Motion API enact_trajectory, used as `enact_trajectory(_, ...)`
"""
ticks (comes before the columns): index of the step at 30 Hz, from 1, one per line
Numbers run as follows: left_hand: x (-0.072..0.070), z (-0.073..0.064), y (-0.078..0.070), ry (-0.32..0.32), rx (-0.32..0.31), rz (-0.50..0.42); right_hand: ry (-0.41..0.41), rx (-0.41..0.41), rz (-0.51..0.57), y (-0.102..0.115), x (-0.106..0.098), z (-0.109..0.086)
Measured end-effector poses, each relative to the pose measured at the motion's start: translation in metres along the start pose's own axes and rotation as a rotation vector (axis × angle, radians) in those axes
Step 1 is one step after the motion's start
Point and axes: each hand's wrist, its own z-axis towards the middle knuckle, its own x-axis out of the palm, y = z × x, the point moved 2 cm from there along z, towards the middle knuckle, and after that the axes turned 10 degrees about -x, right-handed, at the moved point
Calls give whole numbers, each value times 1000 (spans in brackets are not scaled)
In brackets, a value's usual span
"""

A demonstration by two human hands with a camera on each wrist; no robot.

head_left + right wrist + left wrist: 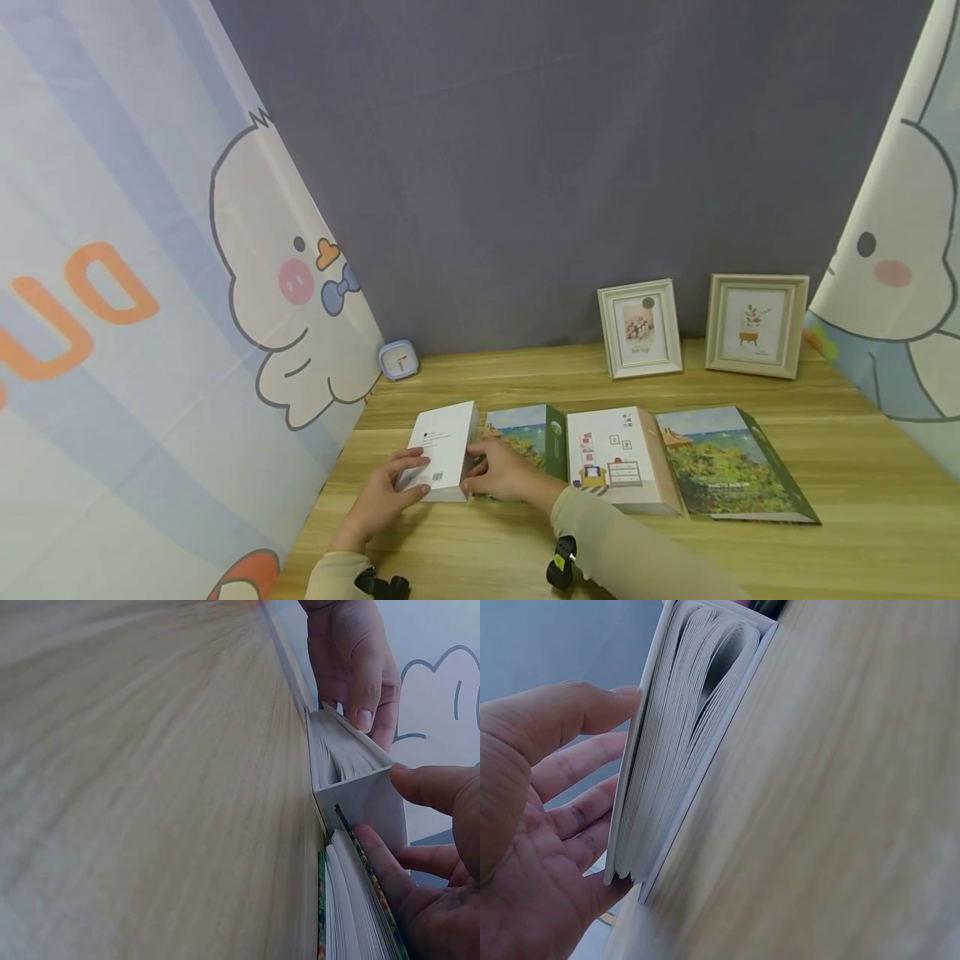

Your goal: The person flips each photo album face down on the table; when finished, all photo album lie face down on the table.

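Observation:
A white photo album lies at the left end of a row, its barcoded cover up. Beside its left part, my left hand has its thumb and fingers spread; in the left wrist view the thumb touches the cover edge next to the white pages. My right hand touches the album's spine from the other side. Thumb at the spine's upper edge and forefinger lower down show in the right wrist view, close to a green landscape album. That album is partly covered by the right hand.
Further right lie a white album with furniture drawings and another green landscape album. Two picture frames stand at the back right of the wooden table. A small blue clock is at the back left, near the printed curtain.

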Motion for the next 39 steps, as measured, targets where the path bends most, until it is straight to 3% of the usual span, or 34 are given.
enact_trajectory(19, -2, 0, 1, -29, -20, 29, 13, 0, 18, 2, 1, 0)
enact_trajectory(29, -2, 3, -1, -14, 10, 68, 9, 7, 28, 2, -3, -1)
enact_trajectory(34, -1, 7, -8, -8, 82, 166, 9, 0, 55, 4, -16, -8)
enact_trajectory(39, -1, 15, -26, -18, 127, 205, -10, -18, 25, 9, -48, -21)
